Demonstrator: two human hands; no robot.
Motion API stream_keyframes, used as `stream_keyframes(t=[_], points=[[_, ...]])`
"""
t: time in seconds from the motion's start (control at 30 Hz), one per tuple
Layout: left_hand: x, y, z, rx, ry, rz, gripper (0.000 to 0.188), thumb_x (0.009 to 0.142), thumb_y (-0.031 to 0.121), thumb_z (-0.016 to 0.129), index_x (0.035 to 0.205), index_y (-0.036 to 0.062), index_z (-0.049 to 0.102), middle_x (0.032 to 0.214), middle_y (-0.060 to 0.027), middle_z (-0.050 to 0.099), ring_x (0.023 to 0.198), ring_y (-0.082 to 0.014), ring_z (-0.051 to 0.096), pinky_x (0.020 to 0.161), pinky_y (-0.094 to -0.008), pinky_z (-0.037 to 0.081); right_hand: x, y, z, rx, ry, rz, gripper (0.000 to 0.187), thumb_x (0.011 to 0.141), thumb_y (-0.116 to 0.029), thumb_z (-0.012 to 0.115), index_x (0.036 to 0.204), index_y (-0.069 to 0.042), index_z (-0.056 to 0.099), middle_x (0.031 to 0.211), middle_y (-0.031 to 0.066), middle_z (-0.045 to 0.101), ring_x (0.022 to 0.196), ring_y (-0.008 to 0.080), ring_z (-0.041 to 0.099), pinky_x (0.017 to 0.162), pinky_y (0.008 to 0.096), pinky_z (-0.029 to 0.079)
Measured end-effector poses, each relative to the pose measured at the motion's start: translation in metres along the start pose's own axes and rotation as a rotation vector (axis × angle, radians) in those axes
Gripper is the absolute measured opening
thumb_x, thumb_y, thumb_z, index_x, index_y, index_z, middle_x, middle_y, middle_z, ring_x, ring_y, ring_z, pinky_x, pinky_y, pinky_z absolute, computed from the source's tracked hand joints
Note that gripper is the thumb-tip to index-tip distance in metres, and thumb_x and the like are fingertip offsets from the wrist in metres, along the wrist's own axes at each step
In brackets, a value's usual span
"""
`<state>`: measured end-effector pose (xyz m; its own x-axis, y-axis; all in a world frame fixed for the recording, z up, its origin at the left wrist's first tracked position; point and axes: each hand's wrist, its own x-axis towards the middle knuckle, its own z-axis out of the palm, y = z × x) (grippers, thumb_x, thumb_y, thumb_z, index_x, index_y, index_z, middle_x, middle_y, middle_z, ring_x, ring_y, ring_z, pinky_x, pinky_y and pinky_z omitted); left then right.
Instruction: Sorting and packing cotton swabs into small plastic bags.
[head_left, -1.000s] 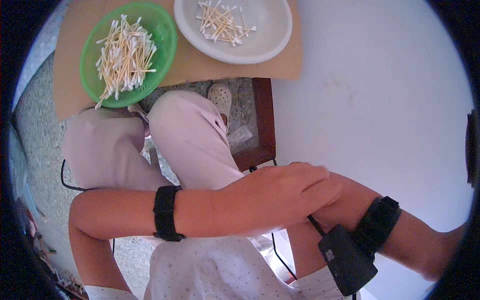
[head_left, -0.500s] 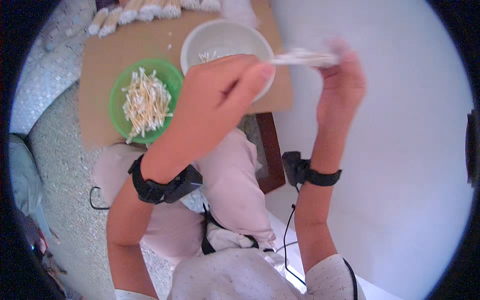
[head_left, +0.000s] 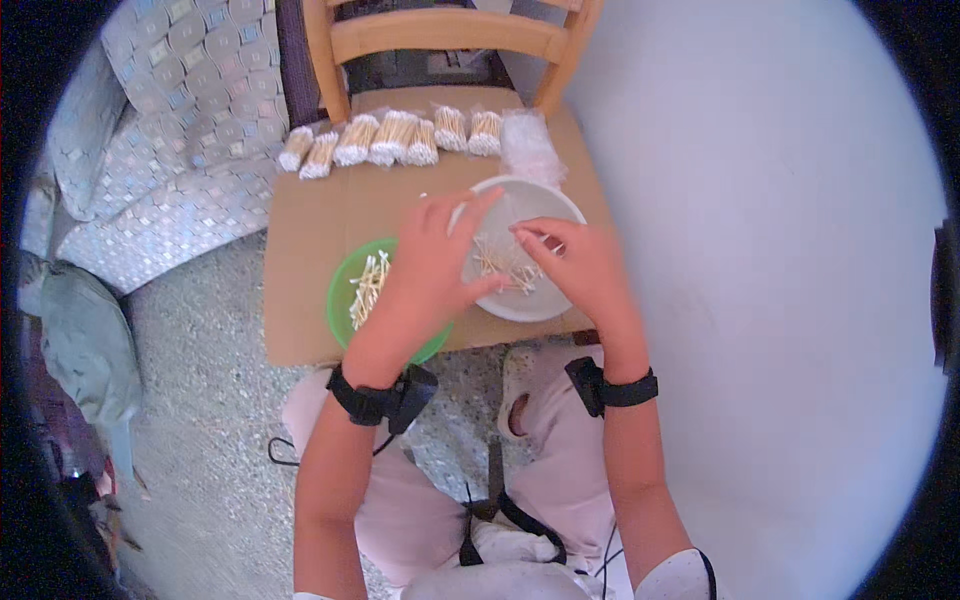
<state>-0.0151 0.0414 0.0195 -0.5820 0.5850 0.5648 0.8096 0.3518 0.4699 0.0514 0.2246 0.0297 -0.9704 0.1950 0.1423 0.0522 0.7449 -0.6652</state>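
- White bowl (head_left: pixel 545 300) sits on the brown cardboard tabletop (head_left: pixel 310 225), loose cotton swabs (head_left: pixel 495 262) inside it
- left hand (head_left: pixel 425 265) spreads wide over the bowl's left rim, fingers loosely splayed; right hand (head_left: pixel 580 262) pinches swabs over the bowl
- green bowl (head_left: pixel 340 300) of swabs touches the white one's left side; bundled swabs (head_left: pixel 390 140) line the far edge by a wooden chair (head_left: pixel 450 40)
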Motion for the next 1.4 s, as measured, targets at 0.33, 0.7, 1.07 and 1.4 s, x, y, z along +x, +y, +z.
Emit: stream_keyframes(t=[0.33, 0.7, 1.07, 1.4], points=[[-0.007, -0.008, 0.017, -0.126, -0.057, -0.242, 0.057, 0.078, 0.021, 0.07, 0.129, 0.0074, 0.048, 0.115, -0.0184, 0.058, 0.103, -0.0337, 0.056, 0.092, -0.0398, 0.043, -0.004, 0.014, 0.022, 0.684, -0.17, -0.013, 0.026, 0.089, -0.021, 0.058, 0.104, -0.001, 0.067, 0.1, 0.0084, 0.069, 0.084, 0.0123, 0.062, 0.077, 0.0279, 0.049], [-0.011, -0.024, -0.051, -0.262, -0.124, -0.328, 0.049, 0.076, 0.019, 0.072, 0.121, 0.011, 0.056, 0.115, -0.0055, 0.06, 0.106, -0.0202, 0.056, 0.09, -0.033, 0.043, 0.016, 0.056, 0.028, -0.121, 0.034, -0.385, 0.055, 0.078, -0.029, 0.07, 0.128, -0.013, 0.053, 0.122, 0.014, 0.056, 0.111, 0.0288, 0.053, 0.094, 0.0412, 0.043], [-0.023, -0.016, -0.031, -0.196, -0.318, -0.133, 0.044, 0.075, 0.02, 0.07, 0.117, 0.0129, 0.059, 0.127, -0.0097, 0.051, 0.126, -0.0277, 0.037, 0.105, -0.0411, 0.028, 0.009, 0.066, 0.05, -0.221, -0.288, -0.191, 0.042, 0.072, -0.018, 0.071, 0.112, -0.014, 0.059, 0.106, 0.0147, 0.056, 0.09, 0.0353, 0.059, 0.081, 0.043, 0.048], [-0.02, -0.019, -0.011, -0.275, 0.017, -0.313, 0.02, 0.084, 0.014, 0.061, 0.102, 0.007, 0.064, 0.112, -0.0098, 0.06, 0.111, -0.0256, 0.051, 0.097, -0.0368, 0.036, 0.016, 0.059, 0.043, -0.145, -0.132, -0.225, 0.017, 0.081, -0.023, 0.06, 0.09, -0.011, 0.067, 0.095, 0.0117, 0.063, 0.086, 0.0322, 0.06, 0.075, 0.0431, 0.048]])
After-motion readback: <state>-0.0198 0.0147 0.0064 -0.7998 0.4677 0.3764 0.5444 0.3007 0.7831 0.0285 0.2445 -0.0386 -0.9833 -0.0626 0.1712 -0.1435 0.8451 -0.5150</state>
